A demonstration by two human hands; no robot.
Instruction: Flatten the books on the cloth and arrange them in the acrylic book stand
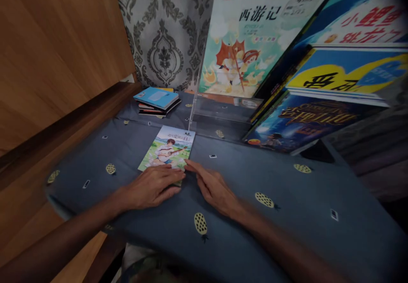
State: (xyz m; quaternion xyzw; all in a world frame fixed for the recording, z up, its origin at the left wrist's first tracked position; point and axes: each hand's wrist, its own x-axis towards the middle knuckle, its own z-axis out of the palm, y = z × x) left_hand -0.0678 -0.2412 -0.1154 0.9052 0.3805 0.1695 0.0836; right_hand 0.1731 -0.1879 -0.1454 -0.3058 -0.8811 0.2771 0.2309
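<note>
A thin book with a guitar player on its green and blue cover lies on the dark blue cloth. Across its near end rests my left hand, fingers stretched out flat over the cover. My right hand is at the book's lower right edge, its extended fingertips touching or nearly touching that edge. The hands cover the bottom part of the cover. Neither hand grips anything that I can see.
Behind the book, a small stack of books sits near the patterned wall. A clear acrylic stand holds a large light green book. Several upright books, among them a dark blue book, stand at the right. A wooden panel rises at the left.
</note>
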